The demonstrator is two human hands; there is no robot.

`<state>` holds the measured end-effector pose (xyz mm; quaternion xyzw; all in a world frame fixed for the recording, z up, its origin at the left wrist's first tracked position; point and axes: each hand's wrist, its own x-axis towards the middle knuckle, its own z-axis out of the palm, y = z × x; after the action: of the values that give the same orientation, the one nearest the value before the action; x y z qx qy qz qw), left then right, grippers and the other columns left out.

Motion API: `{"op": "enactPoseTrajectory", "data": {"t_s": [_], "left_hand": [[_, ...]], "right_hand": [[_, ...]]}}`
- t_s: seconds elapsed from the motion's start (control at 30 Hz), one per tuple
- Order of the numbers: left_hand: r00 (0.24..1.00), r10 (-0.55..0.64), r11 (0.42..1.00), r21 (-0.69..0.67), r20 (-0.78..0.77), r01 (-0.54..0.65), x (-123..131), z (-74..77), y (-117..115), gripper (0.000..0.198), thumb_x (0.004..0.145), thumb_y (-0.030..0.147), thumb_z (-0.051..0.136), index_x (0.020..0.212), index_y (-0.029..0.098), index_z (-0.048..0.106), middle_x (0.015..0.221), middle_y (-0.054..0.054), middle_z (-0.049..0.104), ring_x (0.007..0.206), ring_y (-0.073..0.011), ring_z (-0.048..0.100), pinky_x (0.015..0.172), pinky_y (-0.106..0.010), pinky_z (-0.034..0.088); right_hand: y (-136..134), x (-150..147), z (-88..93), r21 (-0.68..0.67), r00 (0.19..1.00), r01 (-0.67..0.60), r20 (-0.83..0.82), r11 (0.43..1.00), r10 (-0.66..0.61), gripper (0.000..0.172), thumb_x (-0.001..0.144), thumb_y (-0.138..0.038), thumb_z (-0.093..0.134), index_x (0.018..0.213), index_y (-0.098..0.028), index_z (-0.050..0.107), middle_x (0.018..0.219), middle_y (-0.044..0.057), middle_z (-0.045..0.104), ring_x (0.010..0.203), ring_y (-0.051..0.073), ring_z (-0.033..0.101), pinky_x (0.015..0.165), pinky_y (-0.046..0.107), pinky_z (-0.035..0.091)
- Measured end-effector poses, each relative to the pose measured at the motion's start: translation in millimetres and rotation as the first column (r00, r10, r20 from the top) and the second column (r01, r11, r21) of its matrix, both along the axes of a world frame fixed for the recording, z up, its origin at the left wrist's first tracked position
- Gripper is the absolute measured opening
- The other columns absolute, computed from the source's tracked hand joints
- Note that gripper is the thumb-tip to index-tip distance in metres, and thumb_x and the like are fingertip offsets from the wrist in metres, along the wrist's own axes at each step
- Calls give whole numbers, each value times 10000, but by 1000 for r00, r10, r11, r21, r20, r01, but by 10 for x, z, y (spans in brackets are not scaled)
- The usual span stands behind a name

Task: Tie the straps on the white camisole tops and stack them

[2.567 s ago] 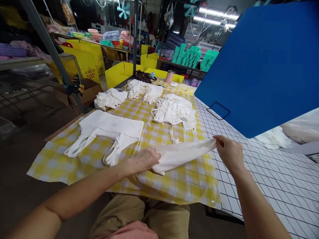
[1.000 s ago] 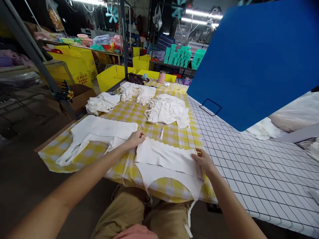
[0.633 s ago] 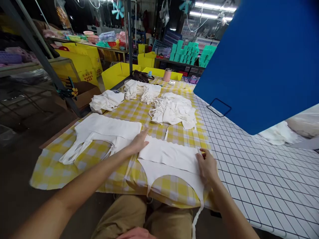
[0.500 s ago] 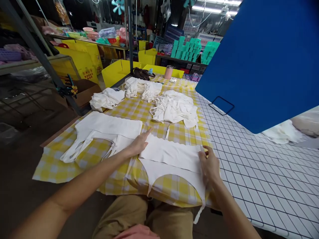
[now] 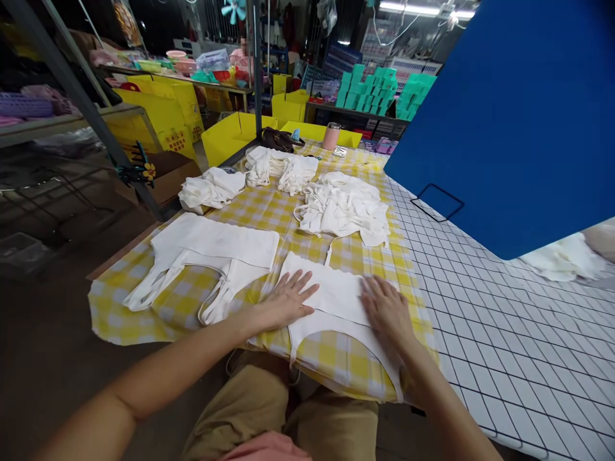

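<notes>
A white cloth bag [image 5: 336, 291] lies flat on the yellow checked tablecloth [image 5: 269, 214] in front of me, its straps hanging toward the table's near edge. My left hand [image 5: 286, 299] rests on the bag's left part with fingers spread. My right hand [image 5: 387, 310] lies flat on its right part, fingers stretched out. Neither hand holds anything. To the left lies another flattened white bag [image 5: 211, 246] with its straps spread.
Heaps of white bags [image 5: 343, 205] and folded piles [image 5: 211, 189] sit farther back on the cloth. A white gridded surface [image 5: 504, 320] extends right, under a big blue board [image 5: 519, 121]. A pink cup [image 5: 331, 136] and yellow bins [image 5: 230, 134] stand behind.
Earlier my hands held a bunched bag by its ends, then spread it on the cloth gripping its corners. Now both hands have moved inward and lie flat on it.
</notes>
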<state>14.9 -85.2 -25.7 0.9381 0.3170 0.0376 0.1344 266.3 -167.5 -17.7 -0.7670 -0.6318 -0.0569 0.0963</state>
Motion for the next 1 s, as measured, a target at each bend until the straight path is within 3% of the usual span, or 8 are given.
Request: {"op": "enactPoseTrajectory", "data": {"t_s": [0.1,0.2,0.3,0.43,0.53,0.67,0.87,1.0], "left_hand": [[999,-18,999,-27,-42,17,-23,-25,-84,538,899,447,383,1392,259,276,1496,-88,159,1375,-282,96,1087,-509,146],[995,65,998,0,-79,-65,-39,14,-152,584,867,484,435,1386,252,301,1489,-109,172,1368,-320,94,1077,-550,118],[987,118,993,12,-112,-118,-51,47,-236,616,840,506,473,1377,241,329,1481,-131,188,1358,-350,112,1071,-551,148],[989,106,994,16,-103,-105,-86,1,-313,607,853,492,457,1391,260,294,1490,-120,158,1359,-340,111,1068,-511,212],[992,107,994,37,-65,-105,-112,-59,-321,586,867,475,441,1390,255,292,1492,-123,148,1361,-337,103,1068,-518,211],[997,73,995,72,-5,-72,-149,-107,-313,556,864,406,478,1358,194,338,1457,-139,261,1351,-297,200,1072,-473,244],[981,165,963,196,101,-182,-200,-107,-324,338,874,208,442,1202,132,468,1271,-132,501,1253,-256,391,1044,-427,319],[982,170,951,247,81,-185,-211,-17,-288,222,861,70,376,980,140,550,1039,-96,580,1047,-214,523,913,-350,428]], "right_hand": [[199,-58,116,-132,996,45,-67,990,-54,327,887,-310,353,1061,-201,608,1124,101,581,1048,255,490,875,402,335],[524,-167,222,-155,984,135,-97,979,-151,355,888,-309,328,857,-159,648,975,130,617,961,265,523,826,398,340],[889,-387,233,-200,980,101,-148,975,-132,369,861,-379,388,705,-155,637,843,124,639,881,256,559,824,388,335],[1283,-668,195,-270,964,64,-233,961,-129,197,741,-289,545,658,-136,636,713,113,644,763,235,591,726,330,381],[1461,-686,249,-283,939,64,-307,957,-153,213,756,-271,487,709,-144,652,660,68,642,639,184,587,599,267,390],[1497,-545,341,-270,921,130,-324,954,-217,354,822,-369,382,810,-142,654,746,85,653,701,200,601,594,270,402],[1311,-625,215,-351,914,127,-322,928,-247,204,684,-274,598,818,-127,644,885,155,646,888,292,595,714,345,429],[1379,-717,249,-340,869,75,-439,937,-229,170,679,-235,597,792,-123,658,774,130,661,763,251,614,624,302,442]]}}
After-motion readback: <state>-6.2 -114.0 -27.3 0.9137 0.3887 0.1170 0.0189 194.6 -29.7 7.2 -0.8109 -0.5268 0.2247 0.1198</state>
